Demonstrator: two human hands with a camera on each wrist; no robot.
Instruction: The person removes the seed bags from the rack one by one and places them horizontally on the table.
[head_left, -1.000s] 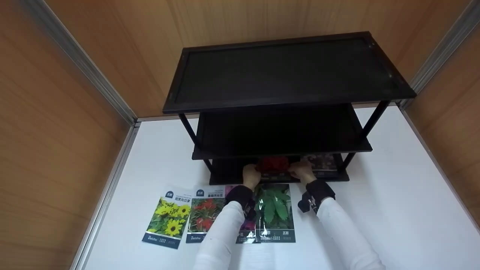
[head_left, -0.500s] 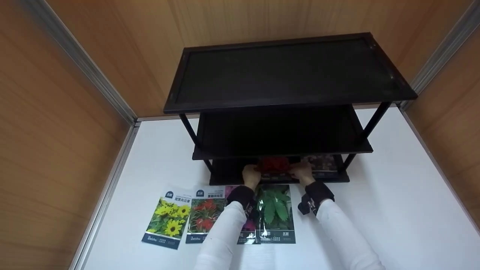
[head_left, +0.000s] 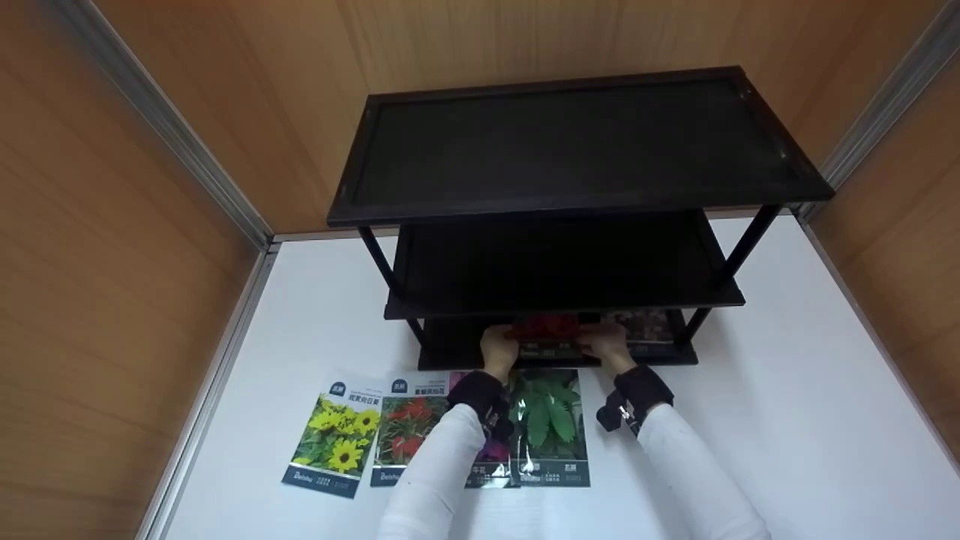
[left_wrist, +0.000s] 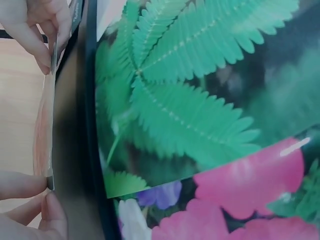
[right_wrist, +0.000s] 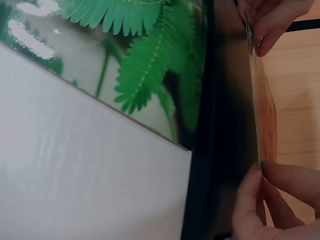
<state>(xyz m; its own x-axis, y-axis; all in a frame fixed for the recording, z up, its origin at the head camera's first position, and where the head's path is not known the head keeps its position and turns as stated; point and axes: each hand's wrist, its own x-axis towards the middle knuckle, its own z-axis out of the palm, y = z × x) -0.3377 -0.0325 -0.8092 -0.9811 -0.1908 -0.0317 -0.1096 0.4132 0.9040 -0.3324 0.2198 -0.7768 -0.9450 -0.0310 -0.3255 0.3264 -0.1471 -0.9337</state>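
Observation:
On the lowest level of the black rack, my left hand and right hand pinch a seed packet with a red flower picture, one at each side. The left wrist view shows the packet edge-on, thin and slightly bulging, between the fingertips of my left hand below and right hand above. In the right wrist view my right hand grips the near end of it. The middle shelf hides the packet's far part. To its right lies a dark-pictured packet on the same level.
A black three-level rack overhangs the hands. In front on the white table lie a yellow flower packet, a red flower packet, a partly covered pink-purple packet and a green leaf packet. Wooden walls stand around.
Both hands keep their pinch on the red flower packet at the front of the lowest level. The left hand has shifted very slightly left; the other packets lie as before.

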